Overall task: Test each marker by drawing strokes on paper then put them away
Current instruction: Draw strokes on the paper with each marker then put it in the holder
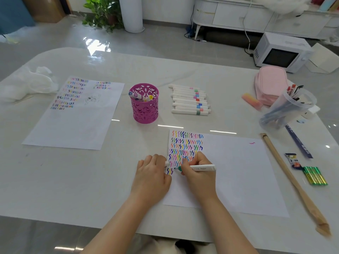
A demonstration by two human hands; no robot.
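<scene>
Near the front edge of the table (91, 171), at about six o'clock, the right hand (199, 177) pinches a white marker (201, 168) between thumb and fingers. Its green tip touches the paper (238, 171) at the end of the lowest row of coloured squiggles. Just at nine o'clock from it, the left hand (152, 175) rests against the sheet's left edge, fingers curled around a small white cap (167, 163) whose end pokes out. At twelve o'clock from the hands lies a row of capped markers (190, 100), side by side. At eleven o'clock stands a pink pen cup (145, 109) with a few markers inside. A second sheet (77, 121), marked with strokes, lies at ten o'clock, well apart.
</scene>
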